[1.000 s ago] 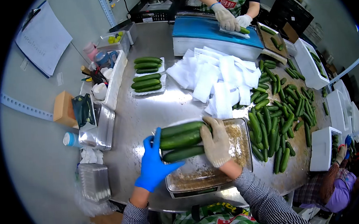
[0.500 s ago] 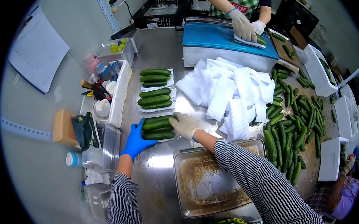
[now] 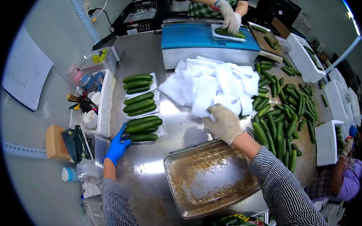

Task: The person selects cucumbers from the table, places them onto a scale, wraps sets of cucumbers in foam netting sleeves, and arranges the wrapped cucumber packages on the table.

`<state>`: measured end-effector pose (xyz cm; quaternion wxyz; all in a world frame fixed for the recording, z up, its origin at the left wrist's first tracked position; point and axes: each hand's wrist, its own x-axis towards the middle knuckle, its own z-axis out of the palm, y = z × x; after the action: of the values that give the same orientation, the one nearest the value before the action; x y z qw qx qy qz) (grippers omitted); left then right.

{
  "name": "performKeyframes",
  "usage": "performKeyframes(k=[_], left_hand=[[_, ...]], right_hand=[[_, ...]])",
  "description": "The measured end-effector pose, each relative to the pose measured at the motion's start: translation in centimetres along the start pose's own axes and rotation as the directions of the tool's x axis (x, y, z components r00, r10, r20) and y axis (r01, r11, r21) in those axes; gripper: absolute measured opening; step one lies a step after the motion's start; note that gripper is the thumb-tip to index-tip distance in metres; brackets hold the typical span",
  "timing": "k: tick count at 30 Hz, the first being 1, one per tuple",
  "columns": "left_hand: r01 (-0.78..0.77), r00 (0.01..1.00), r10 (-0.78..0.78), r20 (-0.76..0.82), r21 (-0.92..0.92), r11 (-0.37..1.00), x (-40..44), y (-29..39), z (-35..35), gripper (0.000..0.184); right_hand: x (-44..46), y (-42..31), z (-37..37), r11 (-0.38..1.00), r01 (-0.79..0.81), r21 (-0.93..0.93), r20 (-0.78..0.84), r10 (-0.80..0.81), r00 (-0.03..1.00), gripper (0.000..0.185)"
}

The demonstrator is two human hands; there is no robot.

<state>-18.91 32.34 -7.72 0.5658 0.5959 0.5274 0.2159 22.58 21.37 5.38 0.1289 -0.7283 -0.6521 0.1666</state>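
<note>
My left hand (image 3: 118,146), in a blue glove, has its fingers apart at the left ends of the nearest row of cucumbers (image 3: 143,129). Those cucumbers lie on a white absorbent pad (image 3: 162,130). Two more groups, the middle cucumbers (image 3: 139,104) and the far cucumbers (image 3: 137,83), rest on similar pads behind them. My right hand (image 3: 223,124), in a pale glove, hovers empty with fingers loosely parted, just in front of a heap of loose white pads (image 3: 216,84).
A stained metal tray (image 3: 211,179) lies at the front of the steel table. Many loose cucumbers (image 3: 285,119) are piled at right. Across the table a co-worker's gloved hands (image 3: 230,18) handle cucumbers on a blue-topped wrapping machine (image 3: 201,36). A white tool box (image 3: 107,104) stands left.
My right hand has left the nearest cucumbers and moved right to the pad heap. My left hand has stayed at their left ends. The view has shifted slightly rightward.
</note>
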Motion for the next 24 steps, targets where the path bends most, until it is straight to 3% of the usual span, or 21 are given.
performKeyframes(k=[1,2,5,6,9,12,16,19,20,22,23,24], left_hand=[[-0.009,0.997,0.011,-0.076,0.031,0.999,0.1,-1.0,-0.5,0.073],[-0.019,0.988,0.029,-0.152,0.064,0.998,0.6,-2.6,-1.2,0.067],[-0.045,0.953,0.080,-0.293,0.124,0.991,-0.2,-2.5,-0.5,0.049],[-0.044,0.941,0.089,-0.326,0.143,0.989,-0.9,-1.7,-0.4,0.043],[-0.127,0.942,0.204,-0.266,0.279,0.952,-4.2,4.9,4.5,0.033],[-0.217,0.960,0.249,-0.128,0.222,0.951,-7.1,8.8,10.3,0.032],[-0.241,0.965,0.259,-0.035,0.260,0.935,-9.8,13.5,16.9,0.032],[-0.288,0.944,0.313,-0.108,0.195,0.938,-9.6,17.3,21.9,0.033],[-0.288,0.941,0.310,-0.133,0.166,0.943,-9.5,18.5,23.7,0.045],[-0.348,0.912,0.353,-0.207,0.062,0.935,-10.1,21.3,28.7,0.055],[-0.388,0.891,0.378,-0.253,0.011,0.922,-10.0,22.5,30.6,0.060],[-0.356,0.920,0.345,-0.185,-0.028,0.934,-9.7,22.8,32.3,0.070]], right_hand=[[-0.9,2.2,-0.2,0.996,-0.020,-0.087,-0.165,0.006,0.986,0.040],[-1.5,4.0,-0.5,0.977,-0.130,-0.170,-0.209,0.093,0.973,0.048],[-2.2,7.3,-0.6,0.921,-0.317,-0.228,0.032,0.332,0.943,0.065],[-2.2,8.2,0.2,0.920,-0.367,-0.140,0.104,0.382,0.918,0.065],[-0.6,11.0,1.6,0.944,-0.328,-0.026,0.082,0.329,0.941,0.058],[-1.3,10.4,0.6,0.930,-0.368,0.005,0.012,0.368,0.930,0.047],[-0.2,13.0,3.3,0.961,-0.254,0.105,-0.001,0.256,0.967,0.031],[-2.6,12.0,-1.1,0.962,-0.096,0.256,-0.381,0.192,0.905,0.026],[-4.0,11.5,-3.0,0.950,-0.042,0.311,-0.488,0.198,0.850,0.026],[-7.7,10.7,-5.1,0.815,0.104,0.571,-0.495,0.240,0.835,0.026],[-10.0,9.9,-6.9,0.748,0.093,0.658,-0.376,0.219,0.901,0.033],[-12.7,9.6,-8.8,0.670,0.082,0.738,-0.224,0.129,0.966,0.037]])
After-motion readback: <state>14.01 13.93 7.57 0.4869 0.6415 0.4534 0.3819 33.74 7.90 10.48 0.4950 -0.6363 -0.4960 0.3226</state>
